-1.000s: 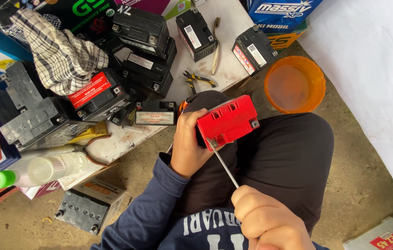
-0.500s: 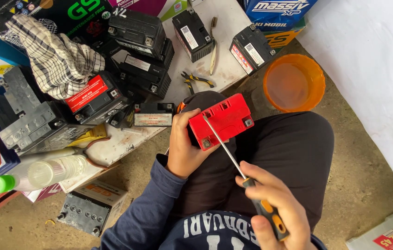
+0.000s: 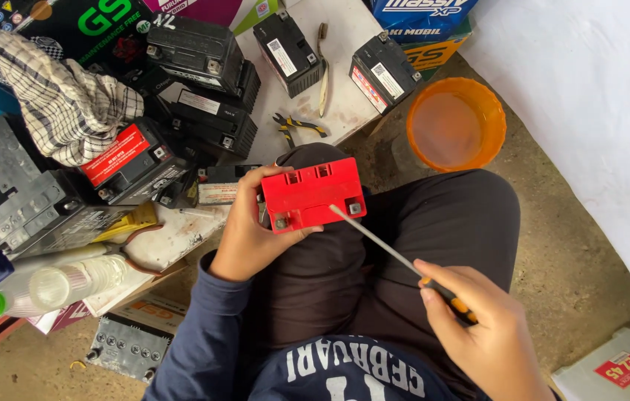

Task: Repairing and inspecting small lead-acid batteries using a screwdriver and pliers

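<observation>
A small red battery (image 3: 312, 193) rests on my knee, its terminals toward me. My left hand (image 3: 248, 234) grips its left side, thumb along the near edge. My right hand (image 3: 482, 327) holds a screwdriver (image 3: 396, 256) by its orange-and-black handle. The thin metal shaft runs up and left, and its tip touches the red battery's top close to the right terminal. I sit on the ground in dark trousers and a navy long-sleeved shirt.
Several black batteries (image 3: 204, 82) crowd a white board (image 3: 341, 104) ahead, with pliers (image 3: 296, 126) and a checked cloth (image 3: 63, 104). An orange bowl (image 3: 454, 125) stands at right, a clear bottle with green cap (image 3: 40, 289) at left, a grey battery (image 3: 122, 345) on the ground.
My right hand has drawn back and turned so the screwdriver handle shows. The shaft tip has slid toward the battery's right terminal. The view has shifted slightly.
</observation>
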